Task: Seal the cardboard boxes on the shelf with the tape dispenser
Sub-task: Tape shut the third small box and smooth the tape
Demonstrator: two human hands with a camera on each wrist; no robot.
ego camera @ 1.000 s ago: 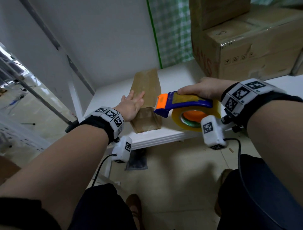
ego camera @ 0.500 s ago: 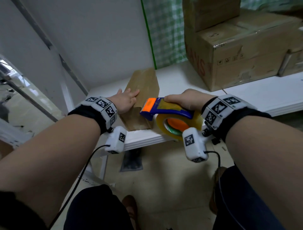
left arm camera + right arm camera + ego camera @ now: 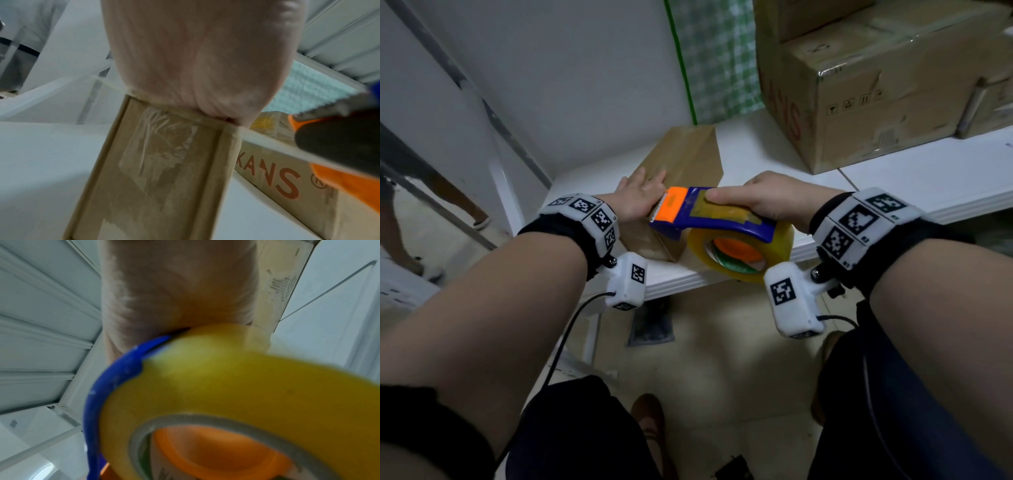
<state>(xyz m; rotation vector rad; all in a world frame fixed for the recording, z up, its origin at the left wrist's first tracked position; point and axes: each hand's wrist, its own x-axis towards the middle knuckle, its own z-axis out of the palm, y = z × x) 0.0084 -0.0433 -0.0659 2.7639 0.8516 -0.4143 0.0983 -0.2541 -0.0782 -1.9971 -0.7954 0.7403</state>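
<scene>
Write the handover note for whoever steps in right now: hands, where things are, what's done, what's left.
Left hand: flat on top of the small cardboard box at the shelf front edge, steadying it.
Right hand: grips the tape dispenser, its toothed end by the box's near end.
Done: wrinkled tape already shows on the small box's near end face.
Left: whether its top needs another strip is unclear. The large box behind shows glossy tape along an edge; check it.

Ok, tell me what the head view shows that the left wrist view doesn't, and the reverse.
Head only: the right hand gripping the tape dispenser, its yellow tape roll, and both wristbands. Left wrist only: wrinkled clear tape on the small box's near end and red lettering on the large box. Both: the left hand resting on the small box.
</scene>
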